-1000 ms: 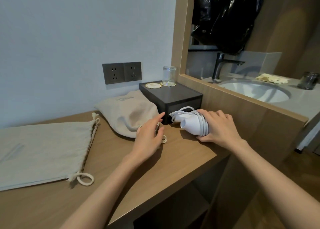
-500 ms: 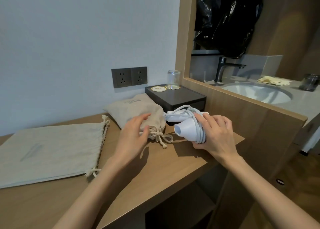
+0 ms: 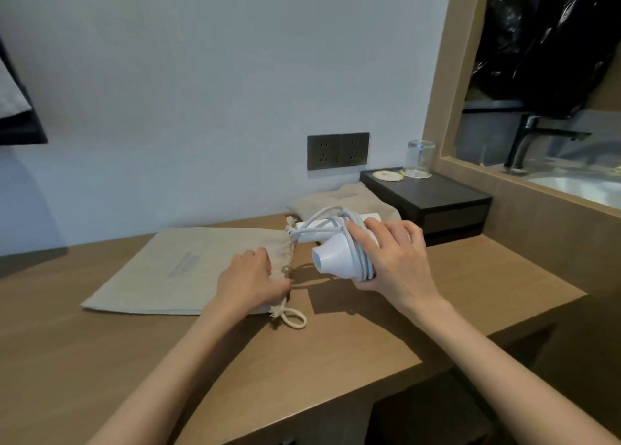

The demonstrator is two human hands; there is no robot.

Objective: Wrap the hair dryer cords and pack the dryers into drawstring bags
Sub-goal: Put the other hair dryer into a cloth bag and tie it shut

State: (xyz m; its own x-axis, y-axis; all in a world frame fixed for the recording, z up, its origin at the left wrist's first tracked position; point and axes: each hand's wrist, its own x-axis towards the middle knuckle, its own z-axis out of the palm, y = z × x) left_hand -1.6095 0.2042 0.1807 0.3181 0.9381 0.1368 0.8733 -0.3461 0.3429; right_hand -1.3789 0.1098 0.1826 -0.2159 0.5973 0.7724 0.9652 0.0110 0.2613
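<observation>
I see a wood worktop (image 3: 369, 337) w/ a black box (image 3: 437, 199) at its back right corner, against a wood partition (image 3: 537, 216). On the box's lid stands a clear glass (image 3: 420, 158) (can't tell which way up), w/ a round coaster (image 3: 387, 176) just left of it. A dark double socket (image 3: 337, 151) is on the wall above the rear edge. Beyond the partition are a dark tap (image 3: 531, 135), a white basin (image 3: 578, 185) and black plastic (image 3: 544, 41) overhead.

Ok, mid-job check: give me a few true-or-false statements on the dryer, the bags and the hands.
1. The right hand holds the hair dryer with its cord wound round it. True.
2. The left hand is at the mouth of the flat bag. True.
3. The hair dryer is already inside the flat bag. False: it is held over the counter, outside the bag's mouth.
4. The glass stands directly on the counter. False: it stands on the black box.
</observation>
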